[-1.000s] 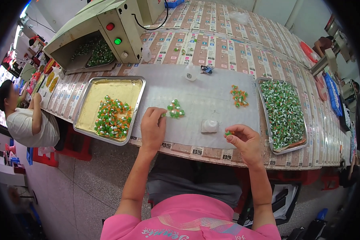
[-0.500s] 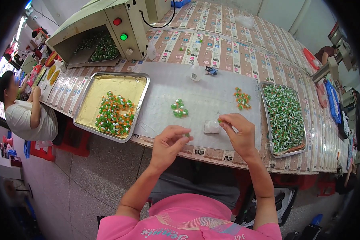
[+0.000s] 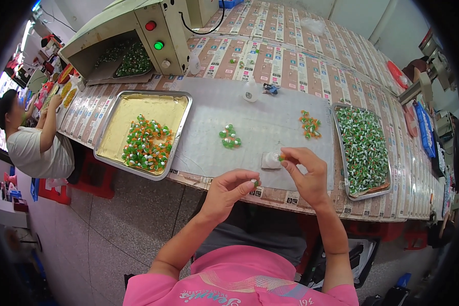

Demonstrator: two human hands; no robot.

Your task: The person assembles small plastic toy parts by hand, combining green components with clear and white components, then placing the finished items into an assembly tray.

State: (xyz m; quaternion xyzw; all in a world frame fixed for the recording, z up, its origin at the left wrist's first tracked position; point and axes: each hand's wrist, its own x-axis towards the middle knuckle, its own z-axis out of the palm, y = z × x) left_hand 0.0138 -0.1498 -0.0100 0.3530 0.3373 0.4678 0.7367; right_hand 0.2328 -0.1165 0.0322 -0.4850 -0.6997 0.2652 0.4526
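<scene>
Two hands are at work, each with one piece; the left hand (image 3: 224, 194) pinches a green-and-white bead (image 3: 257, 182) between thumb and fingers by the table's near edge; the right hand (image 3: 311, 173) holds a small green-and-orange piece (image 3: 281, 157) narrowly in its fingertips, beside one white pot (image 3: 270, 161), though whether they touch cannot be told. Two small clusters lie on one pale sheet (image 3: 199, 132): a green-and-white cluster (image 3: 230, 137) and an orange-and-green cluster (image 3: 310, 125); one bottle (image 3: 250, 93) and one blue item (image 3: 271, 89) stand beyond. Two metal trays flank the sheet, the left tray (image 3: 179, 137) partly filled, its far portion bare, the right tray (image 3: 370, 195) heaped to its rim, its beads too many to count; open sheet runs between the left tray and the green-and-white cluster, and between the two clusters.
</scene>
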